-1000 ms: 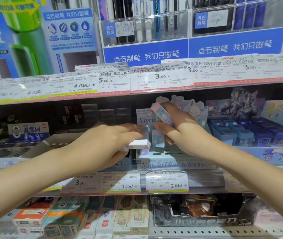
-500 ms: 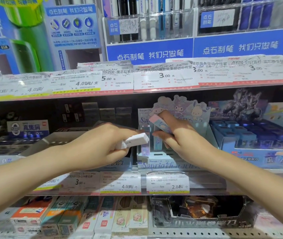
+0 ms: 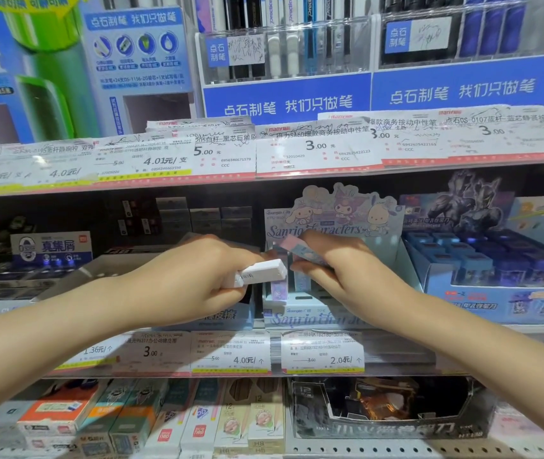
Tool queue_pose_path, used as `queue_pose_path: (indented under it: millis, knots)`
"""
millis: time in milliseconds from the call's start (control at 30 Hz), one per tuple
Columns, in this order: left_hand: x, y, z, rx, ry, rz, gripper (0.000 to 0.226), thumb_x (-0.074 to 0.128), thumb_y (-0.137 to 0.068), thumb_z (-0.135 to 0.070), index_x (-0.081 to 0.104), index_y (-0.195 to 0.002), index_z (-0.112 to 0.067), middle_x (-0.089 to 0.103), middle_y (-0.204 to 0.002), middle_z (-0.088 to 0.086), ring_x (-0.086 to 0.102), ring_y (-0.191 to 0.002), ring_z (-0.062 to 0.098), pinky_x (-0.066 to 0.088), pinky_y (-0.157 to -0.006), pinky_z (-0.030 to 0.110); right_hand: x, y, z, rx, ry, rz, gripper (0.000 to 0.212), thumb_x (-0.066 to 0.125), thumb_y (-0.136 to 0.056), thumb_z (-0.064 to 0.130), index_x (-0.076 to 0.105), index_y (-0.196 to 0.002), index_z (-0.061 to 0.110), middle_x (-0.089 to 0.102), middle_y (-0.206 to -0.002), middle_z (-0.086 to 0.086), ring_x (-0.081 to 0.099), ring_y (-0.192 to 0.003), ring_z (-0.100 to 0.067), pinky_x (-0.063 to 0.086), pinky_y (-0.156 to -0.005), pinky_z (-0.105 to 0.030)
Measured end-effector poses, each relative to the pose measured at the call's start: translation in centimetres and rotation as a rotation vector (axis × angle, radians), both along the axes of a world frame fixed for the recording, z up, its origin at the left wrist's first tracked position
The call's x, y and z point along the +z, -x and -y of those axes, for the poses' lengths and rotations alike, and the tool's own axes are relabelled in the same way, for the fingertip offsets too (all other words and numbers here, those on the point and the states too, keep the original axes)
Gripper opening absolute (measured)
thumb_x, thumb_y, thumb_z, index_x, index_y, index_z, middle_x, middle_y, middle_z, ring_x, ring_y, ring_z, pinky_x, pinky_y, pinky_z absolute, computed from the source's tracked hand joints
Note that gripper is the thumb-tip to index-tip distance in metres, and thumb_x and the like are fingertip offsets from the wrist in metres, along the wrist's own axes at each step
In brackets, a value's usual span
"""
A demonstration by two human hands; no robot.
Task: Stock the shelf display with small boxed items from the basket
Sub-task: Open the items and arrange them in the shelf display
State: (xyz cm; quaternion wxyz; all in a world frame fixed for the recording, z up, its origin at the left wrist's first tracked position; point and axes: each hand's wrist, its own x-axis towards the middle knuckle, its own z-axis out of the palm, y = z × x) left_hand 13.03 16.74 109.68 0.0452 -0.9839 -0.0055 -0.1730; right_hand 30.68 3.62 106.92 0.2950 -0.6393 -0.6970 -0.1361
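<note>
My left hand (image 3: 194,276) grips a small white box (image 3: 260,273) with a barcode on its end, held level just left of the pastel cartoon display box (image 3: 340,217) on the middle shelf. My right hand (image 3: 340,270) holds a pink and blue small boxed item (image 3: 297,248), tilted, over the display box's slots. Two similar small boxes (image 3: 278,289) stand upright inside the display between my hands. The basket is out of view.
A blue display box (image 3: 495,293) of dark blue items stands right of the cartoon one. A grey open carton (image 3: 98,270) sits to the left. Price tags (image 3: 322,352) line the shelf edge. Pencil boxes fill the shelf below, pen racks the one above.
Both hands have dropped slightly within the view as the camera tilted. My right hand has lowered its pink and blue box toward the display slots. The white box has tilted a little.
</note>
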Motion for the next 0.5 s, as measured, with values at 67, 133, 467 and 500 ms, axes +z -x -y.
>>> queue_pose_path:
  millis: [67, 133, 467, 500]
  knots:
    - [0.0, 0.0, 0.0, -0.003, -0.003, -0.004, 0.039, 0.048, -0.076, -0.018, 0.034, -0.067, -0.053, 0.046, -0.05, -0.003, 0.044, -0.051, 0.006, 0.028, -0.049, 0.016, 0.0, -0.3, 0.1, 0.003, -0.027, 0.021, 0.022, 0.049, -0.092, 0.026, 0.055, -0.093, 0.005, 0.052, -0.08, 0.0, 0.048, -0.069, -0.012, 0.039, -0.064, -0.027]
    - [0.1, 0.1, 0.0, -0.013, 0.001, -0.004, 0.043, 0.05, -0.077, -0.016, 0.034, -0.067, -0.055, 0.046, -0.05, -0.003, 0.043, -0.05, 0.005, 0.027, -0.049, 0.015, 0.2, -0.7, 0.2, -0.021, -0.035, 0.05, 0.025, 0.049, -0.092, 0.026, 0.057, -0.1, 0.004, 0.052, -0.098, -0.004, 0.051, -0.085, -0.018, 0.04, -0.077, -0.028]
    - [0.0, 0.1, 0.2, -0.01, 0.027, 0.021, 0.037, 0.048, -0.075, -0.017, 0.036, -0.065, -0.05, 0.048, -0.05, -0.002, 0.045, -0.051, 0.01, 0.029, -0.048, 0.015, 0.6, -0.6, 0.7, 0.028, 0.086, 0.024, 0.02, 0.05, -0.092, 0.025, 0.062, -0.104, 0.015, 0.05, -0.1, -0.001, 0.052, -0.079, -0.013, 0.035, -0.07, -0.022]
    - [0.1, 0.1, 0.3, -0.009, 0.031, 0.021, 0.037, 0.049, -0.075, -0.017, 0.036, -0.065, -0.051, 0.048, -0.049, -0.002, 0.045, -0.051, 0.009, 0.03, -0.049, 0.015, 0.6, -0.5, 0.8, 0.028, 0.098, 0.027, 0.018, 0.049, -0.092, 0.026, 0.063, -0.101, 0.019, 0.048, -0.099, 0.0, 0.05, -0.074, -0.01, 0.031, -0.066, -0.02]
